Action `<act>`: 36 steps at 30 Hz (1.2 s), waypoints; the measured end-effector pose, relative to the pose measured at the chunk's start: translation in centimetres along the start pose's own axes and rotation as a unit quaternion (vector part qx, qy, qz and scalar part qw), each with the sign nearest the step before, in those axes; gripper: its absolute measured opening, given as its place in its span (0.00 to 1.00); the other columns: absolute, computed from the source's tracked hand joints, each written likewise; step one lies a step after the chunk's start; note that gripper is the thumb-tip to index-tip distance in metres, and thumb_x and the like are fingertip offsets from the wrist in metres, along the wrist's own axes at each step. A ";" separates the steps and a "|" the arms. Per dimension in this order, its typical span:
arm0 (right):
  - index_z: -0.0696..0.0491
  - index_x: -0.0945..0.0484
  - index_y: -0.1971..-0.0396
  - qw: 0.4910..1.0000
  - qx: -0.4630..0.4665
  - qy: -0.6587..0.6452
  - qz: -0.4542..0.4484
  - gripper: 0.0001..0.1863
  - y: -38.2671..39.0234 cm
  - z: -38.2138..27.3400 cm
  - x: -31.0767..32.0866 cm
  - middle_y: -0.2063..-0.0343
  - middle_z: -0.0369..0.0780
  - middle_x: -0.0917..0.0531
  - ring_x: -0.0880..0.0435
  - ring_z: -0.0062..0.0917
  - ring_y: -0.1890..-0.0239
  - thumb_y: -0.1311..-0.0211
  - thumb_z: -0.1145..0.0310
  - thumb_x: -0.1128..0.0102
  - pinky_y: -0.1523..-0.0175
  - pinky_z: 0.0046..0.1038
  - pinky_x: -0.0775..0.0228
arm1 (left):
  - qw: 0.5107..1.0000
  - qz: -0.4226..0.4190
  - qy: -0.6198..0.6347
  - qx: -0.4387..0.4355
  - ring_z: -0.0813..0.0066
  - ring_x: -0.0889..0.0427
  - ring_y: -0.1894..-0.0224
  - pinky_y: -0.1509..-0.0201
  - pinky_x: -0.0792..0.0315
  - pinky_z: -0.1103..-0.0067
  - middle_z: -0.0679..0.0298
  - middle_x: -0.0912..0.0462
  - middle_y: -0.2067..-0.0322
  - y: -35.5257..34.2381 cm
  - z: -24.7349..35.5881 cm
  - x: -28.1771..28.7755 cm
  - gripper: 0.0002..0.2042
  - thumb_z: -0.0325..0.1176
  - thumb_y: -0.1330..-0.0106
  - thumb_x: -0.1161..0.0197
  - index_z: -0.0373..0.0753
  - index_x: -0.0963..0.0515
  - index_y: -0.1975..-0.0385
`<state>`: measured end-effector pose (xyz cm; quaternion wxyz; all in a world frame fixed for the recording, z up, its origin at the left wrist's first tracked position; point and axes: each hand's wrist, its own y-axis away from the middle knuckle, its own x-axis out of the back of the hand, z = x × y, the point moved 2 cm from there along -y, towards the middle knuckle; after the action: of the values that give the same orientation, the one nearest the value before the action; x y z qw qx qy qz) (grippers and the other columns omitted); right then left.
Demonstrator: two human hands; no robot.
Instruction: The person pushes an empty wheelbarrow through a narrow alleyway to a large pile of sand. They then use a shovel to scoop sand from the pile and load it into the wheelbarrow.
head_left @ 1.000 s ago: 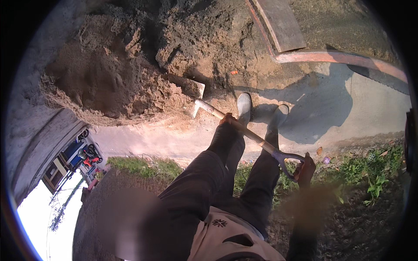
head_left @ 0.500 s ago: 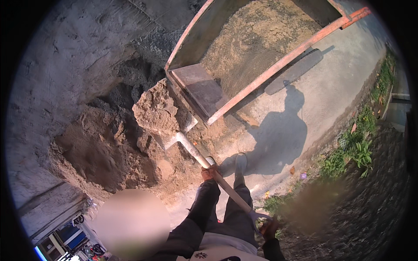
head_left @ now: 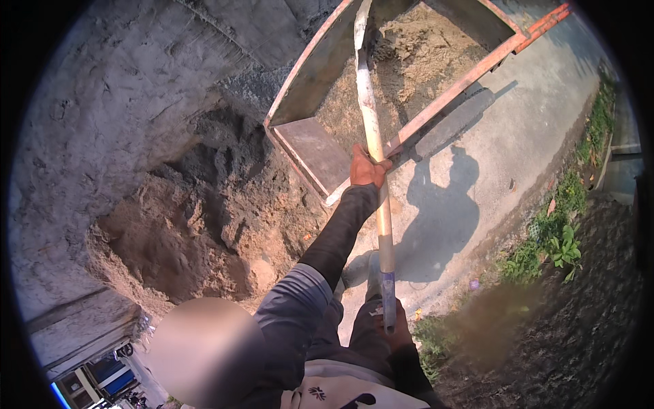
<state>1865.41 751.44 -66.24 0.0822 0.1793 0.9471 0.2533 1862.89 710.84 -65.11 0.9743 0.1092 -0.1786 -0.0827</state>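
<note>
My left hand (head_left: 369, 168) is closed round the middle of the shovel's wooden shaft. Down at the shaft's near end, in front of my legs, my right hand (head_left: 402, 326) grips the handle, its fingers partly hidden. The shovel (head_left: 384, 218) points away from me over an orange-rimmed metal cart (head_left: 446, 111). Its pale blade (head_left: 360, 31) is turned almost edge-on above the cart, with no load visible on it. Brown sand (head_left: 436, 37) lies inside the cart, toward its far end.
A dug-out sand heap (head_left: 170, 235) lies left of the cart against a rough grey wall (head_left: 102, 102). To the right run a concrete path (head_left: 538, 116) and a strip of green plants (head_left: 562, 245). A blurred round patch covers the lower left.
The loaded shovel has swung up and right from beside the heap to over the cart, and turned on edge; its clump of sand is off the blade. My left arm now reaches farther forward.
</note>
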 end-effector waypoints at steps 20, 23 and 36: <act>0.51 0.32 0.62 0.922 -0.355 -0.033 0.149 0.25 9.8 1.4 14.7 0.76 0.33 0.32 0.26 0.20 0.77 0.33 0.41 0.53 0.74 0.25 0.34 | 0.706 0.319 0.365 0.516 0.72 0.30 0.85 0.82 0.29 0.74 0.66 0.32 0.82 27.6 -31.9 13.7 0.06 0.32 0.41 0.38 0.39 0.28 0.71; 0.53 0.33 0.59 0.905 -0.346 0.087 0.230 0.25 10.6 -2.8 17.7 0.73 0.35 0.30 0.26 0.21 0.72 0.32 0.42 0.52 0.71 0.26 0.33 | 0.626 0.285 0.469 0.554 0.69 0.30 0.85 0.83 0.31 0.73 0.65 0.33 0.83 27.5 -31.7 7.7 0.04 0.29 0.35 0.44 0.40 0.30 0.71; 0.56 0.31 0.65 0.912 -0.346 0.213 -0.052 0.19 3.0 -2.8 -9.8 0.77 0.35 0.27 0.26 0.18 0.76 0.31 0.52 0.50 0.74 0.25 0.32 | 0.612 0.231 0.525 0.544 0.77 0.33 0.84 0.80 0.33 0.80 0.67 0.34 0.83 27.4 -53.1 22.0 0.02 0.30 0.36 0.47 0.40 0.30 0.67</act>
<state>1874.66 748.88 -61.70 -0.0518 0.0322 0.8031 0.5927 1905.97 742.51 -99.70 0.6497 0.5995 0.3322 0.3290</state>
